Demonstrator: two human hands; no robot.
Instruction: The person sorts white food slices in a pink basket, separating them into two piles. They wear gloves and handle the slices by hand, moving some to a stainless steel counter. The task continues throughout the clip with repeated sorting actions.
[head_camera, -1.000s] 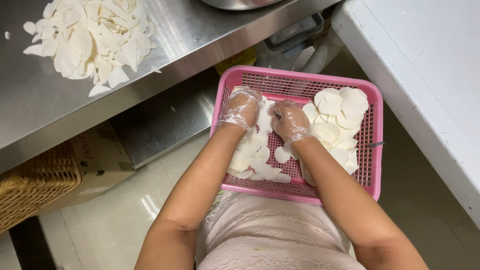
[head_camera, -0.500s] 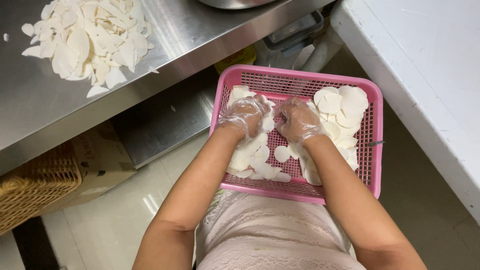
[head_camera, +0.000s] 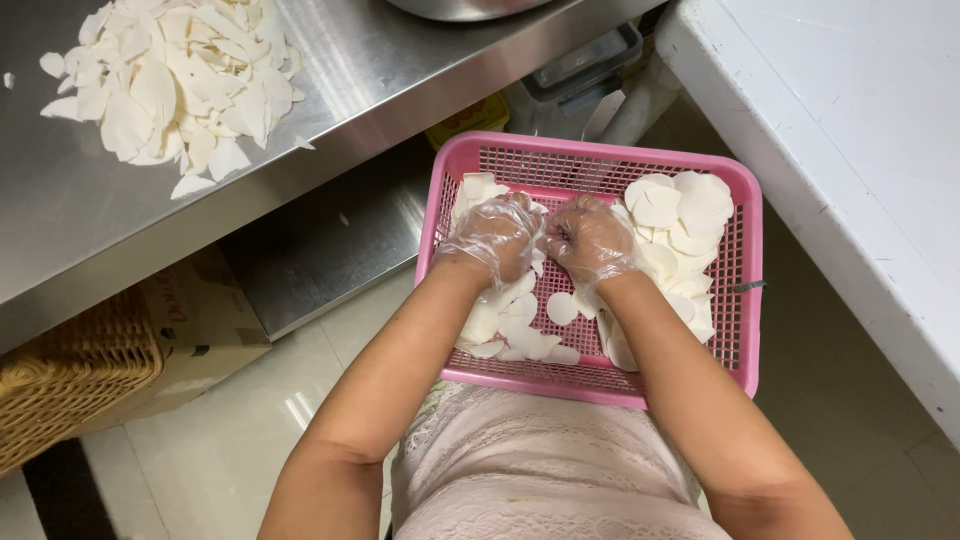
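Observation:
A pink perforated plastic basket rests on my lap and holds thin white slices. Both hands wear clear plastic gloves and sit side by side in the middle of the basket. My left hand is curled over slices near the basket's left half. My right hand is curled beside it, knuckles up, fingers tucked among the slices. What each palm encloses is hidden by the fingers.
A heap of the same white slices lies on the steel counter at upper left. A white table runs along the right. A wicker basket and cardboard box stand on the tiled floor at left.
My two hands have drawn closer together in the basket's middle, fingers curling into the slices. The basket stays where it was.

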